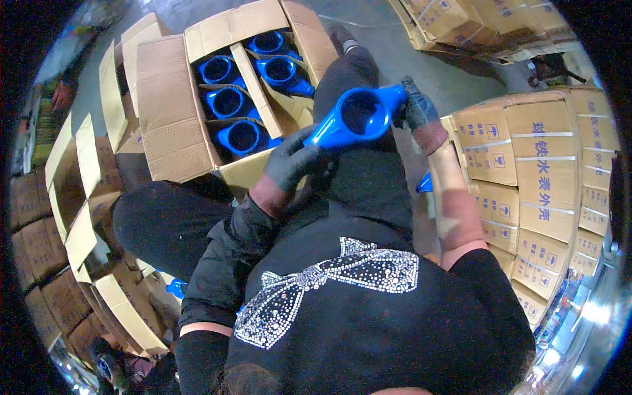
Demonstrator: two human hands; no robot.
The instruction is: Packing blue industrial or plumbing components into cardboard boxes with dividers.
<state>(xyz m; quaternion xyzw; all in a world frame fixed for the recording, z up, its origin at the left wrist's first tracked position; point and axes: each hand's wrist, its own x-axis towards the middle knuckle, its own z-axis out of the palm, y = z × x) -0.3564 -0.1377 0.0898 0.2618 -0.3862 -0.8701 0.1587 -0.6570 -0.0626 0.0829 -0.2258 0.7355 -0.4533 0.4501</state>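
In front of my lap I hold a glossy blue water meter body (363, 116), its round opening facing up and a pipe end on either side. My left hand (296, 161), in a dark grey glove, grips the near-left pipe end. At the opposite end my right hand (420, 112), gloved as well, is closed around the other pipe. Just beyond my left hand stands an open cardboard box (247, 172). Several blue meter bodies (227, 104) of the same kind sit in it, set apart by cardboard dividers (258, 95).
Strapped stacked cartons (544, 164) rise close on my right, with more cartons (454, 23) at the far right. Open boxes (115, 309) and brown cartons (39, 253) stand to my left. Part of a blue piece (425, 183) shows below my right forearm. Grey floor (421, 62) lies ahead.
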